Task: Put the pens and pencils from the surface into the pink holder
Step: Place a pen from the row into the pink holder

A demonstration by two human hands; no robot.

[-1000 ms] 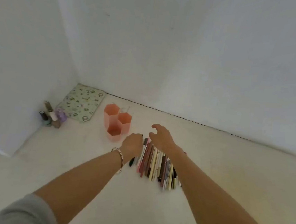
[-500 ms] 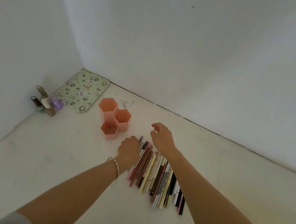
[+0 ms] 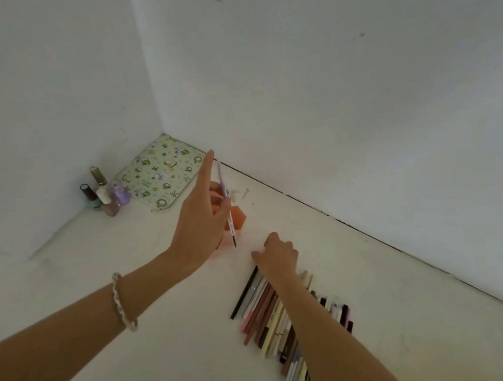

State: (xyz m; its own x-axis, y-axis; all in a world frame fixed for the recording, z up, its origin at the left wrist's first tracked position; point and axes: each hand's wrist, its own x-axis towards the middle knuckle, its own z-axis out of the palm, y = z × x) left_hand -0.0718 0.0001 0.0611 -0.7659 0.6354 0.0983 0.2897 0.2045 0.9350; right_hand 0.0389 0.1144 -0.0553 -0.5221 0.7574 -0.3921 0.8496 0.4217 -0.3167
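My left hand (image 3: 203,216) is raised in front of the pink holder (image 3: 238,218) and hides most of it. It grips a thin pen (image 3: 226,205), lilac at the top and dark at the tip, held almost upright with the tip pointing down. The forefinger sticks straight up. A row of pens and pencils (image 3: 277,325) lies side by side on the white surface at the lower right. My right hand (image 3: 279,259) rests knuckles up on the far end of that row, fingers curled; I cannot tell if it grips anything.
A green patterned pouch (image 3: 161,175) lies in the corner behind the holder. Several nail polish bottles (image 3: 105,194) stand to its left against the wall. White walls close the surface at the left and the back.
My left hand has lifted a pen off the row and risen up in front of the holder. My right hand stays at the top of the row.
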